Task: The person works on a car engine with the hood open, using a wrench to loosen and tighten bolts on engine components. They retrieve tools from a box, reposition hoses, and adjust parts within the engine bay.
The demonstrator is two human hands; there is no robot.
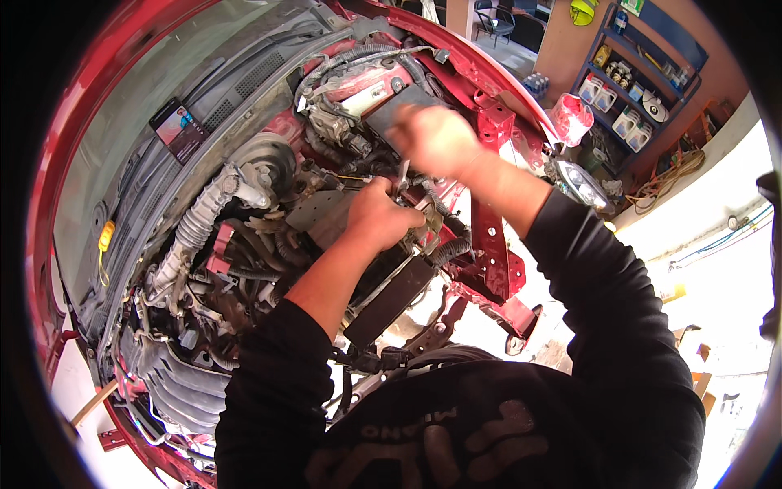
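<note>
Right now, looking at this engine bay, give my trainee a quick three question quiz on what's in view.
1. True or false: both hands are inside the engine bay.
2. Which hand reaches farther from the person: the left hand or the right hand?
3. What colour is the small cap at the bay's left edge: A yellow, B blue, C white?

Key:
1. True.
2. The right hand.
3. A; it stands apart from both hands.
</note>
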